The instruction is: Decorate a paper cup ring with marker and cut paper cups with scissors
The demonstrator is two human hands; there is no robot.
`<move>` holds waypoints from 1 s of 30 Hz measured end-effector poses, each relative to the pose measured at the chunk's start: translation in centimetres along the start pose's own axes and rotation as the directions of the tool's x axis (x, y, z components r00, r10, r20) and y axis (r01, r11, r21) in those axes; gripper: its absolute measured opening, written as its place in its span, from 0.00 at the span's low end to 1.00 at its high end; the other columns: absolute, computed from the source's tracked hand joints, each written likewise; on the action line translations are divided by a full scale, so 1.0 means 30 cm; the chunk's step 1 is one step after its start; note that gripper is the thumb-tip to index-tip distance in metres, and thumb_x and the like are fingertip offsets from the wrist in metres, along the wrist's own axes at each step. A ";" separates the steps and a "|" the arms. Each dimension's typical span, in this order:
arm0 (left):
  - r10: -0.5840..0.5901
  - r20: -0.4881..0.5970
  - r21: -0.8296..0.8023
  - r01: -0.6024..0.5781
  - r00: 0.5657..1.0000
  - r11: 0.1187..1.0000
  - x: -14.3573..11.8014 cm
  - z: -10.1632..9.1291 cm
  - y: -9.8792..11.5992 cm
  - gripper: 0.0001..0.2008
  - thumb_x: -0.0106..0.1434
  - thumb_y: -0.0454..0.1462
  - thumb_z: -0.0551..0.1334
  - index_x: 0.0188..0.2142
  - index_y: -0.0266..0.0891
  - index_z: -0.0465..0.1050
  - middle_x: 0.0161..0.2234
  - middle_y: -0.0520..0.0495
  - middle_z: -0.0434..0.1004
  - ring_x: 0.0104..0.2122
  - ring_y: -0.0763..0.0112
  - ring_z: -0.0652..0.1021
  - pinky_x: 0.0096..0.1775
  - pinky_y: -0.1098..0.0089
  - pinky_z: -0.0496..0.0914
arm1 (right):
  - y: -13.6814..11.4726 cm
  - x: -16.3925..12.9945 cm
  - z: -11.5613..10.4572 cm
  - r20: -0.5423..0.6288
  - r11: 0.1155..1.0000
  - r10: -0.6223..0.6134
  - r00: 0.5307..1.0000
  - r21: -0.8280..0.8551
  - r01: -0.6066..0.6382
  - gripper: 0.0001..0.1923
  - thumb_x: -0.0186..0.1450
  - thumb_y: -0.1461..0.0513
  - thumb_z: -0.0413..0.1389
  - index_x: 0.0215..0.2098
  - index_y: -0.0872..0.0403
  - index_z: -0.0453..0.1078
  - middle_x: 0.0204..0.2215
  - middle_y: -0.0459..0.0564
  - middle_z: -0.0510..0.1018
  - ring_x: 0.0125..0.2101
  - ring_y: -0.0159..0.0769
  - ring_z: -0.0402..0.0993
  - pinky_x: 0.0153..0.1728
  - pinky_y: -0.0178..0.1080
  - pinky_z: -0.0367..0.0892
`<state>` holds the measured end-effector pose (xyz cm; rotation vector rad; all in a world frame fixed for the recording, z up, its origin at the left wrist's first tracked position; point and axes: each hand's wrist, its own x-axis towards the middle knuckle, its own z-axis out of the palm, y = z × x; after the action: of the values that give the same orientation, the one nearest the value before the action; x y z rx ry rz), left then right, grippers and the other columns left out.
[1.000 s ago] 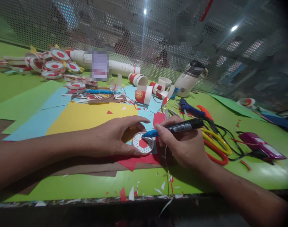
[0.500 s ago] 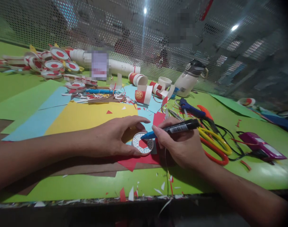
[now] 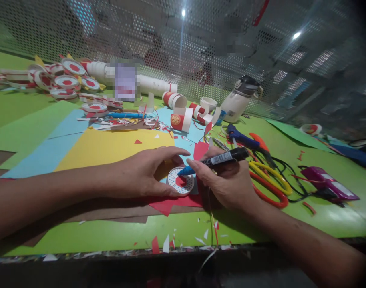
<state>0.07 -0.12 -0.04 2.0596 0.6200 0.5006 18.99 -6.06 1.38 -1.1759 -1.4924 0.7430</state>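
Observation:
My left hand (image 3: 149,170) curves around the left side of a small round paper-cup base (image 3: 173,186), thumb at its lower edge and fingers behind. The disc is white with blue dots, dark lines and a red shape in its middle. In my right hand (image 3: 228,180) is a marker pen (image 3: 225,158) with a blue tip section and dark barrel. Its tip meets the disc's face left of centre. Red paper (image 3: 161,205) lies beneath the disc, beside yellow card (image 3: 117,148) and light blue sheets.
Finished-looking dotted discs (image 3: 67,82) pile up at the back left. Cut paper cups (image 3: 181,120) and a bottle (image 3: 238,100) stand behind. To the right lie a blue glue gun (image 3: 241,136), scissors with orange and yellow handles (image 3: 273,190) and a purple device (image 3: 328,184). Paper scraps litter the front edge.
The marker and my right hand have shifted slightly left and tilted a little, the tip still on the disc. My left hand keeps its hold on the disc.

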 end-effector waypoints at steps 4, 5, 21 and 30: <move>0.015 0.005 0.021 -0.015 1.000 1.000 -0.008 -0.003 0.007 0.37 0.57 0.40 0.68 0.62 0.44 0.56 0.56 0.47 0.71 0.53 0.61 0.73 0.53 0.64 0.69 | -0.003 -0.002 0.003 -0.025 0.999 -0.018 1.000 -0.031 0.017 0.17 0.57 0.58 0.64 0.18 0.54 0.64 0.14 0.39 0.65 0.16 0.25 0.60 0.17 0.30 0.62; 0.009 0.004 0.045 -0.010 1.000 0.999 -0.010 -0.005 0.009 0.38 0.56 0.41 0.68 0.63 0.45 0.55 0.56 0.47 0.71 0.53 0.61 0.73 0.53 0.64 0.68 | -0.003 -0.003 0.003 -0.025 0.999 -0.027 0.999 -0.044 0.026 0.16 0.57 0.59 0.64 0.18 0.54 0.63 0.14 0.39 0.64 0.16 0.25 0.61 0.16 0.30 0.61; -0.039 0.025 -0.065 0.040 0.999 0.997 -0.002 -0.008 -0.001 0.41 0.55 0.42 0.69 0.64 0.46 0.53 0.52 0.44 0.73 0.49 0.61 0.75 0.51 0.62 0.69 | -0.033 0.017 -0.056 -0.276 0.978 -0.173 0.946 -0.161 0.132 0.10 0.62 0.60 0.59 0.24 0.53 0.69 0.11 0.38 0.70 0.13 0.27 0.66 0.17 0.32 0.62; -0.017 -0.051 0.050 0.019 0.999 0.999 -0.007 -0.005 0.009 0.40 0.54 0.45 0.69 0.63 0.43 0.56 0.50 0.42 0.73 0.45 0.59 0.75 0.45 0.64 0.71 | 0.009 0.059 -0.108 -0.251 0.983 -0.135 0.959 0.087 0.161 0.07 0.61 0.57 0.63 0.33 0.52 0.75 0.16 0.39 0.71 0.18 0.29 0.67 0.22 0.34 0.62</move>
<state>-0.12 -0.28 0.26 2.0927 0.6873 0.5328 22.23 -4.74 2.60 -1.0229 -1.3030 0.5479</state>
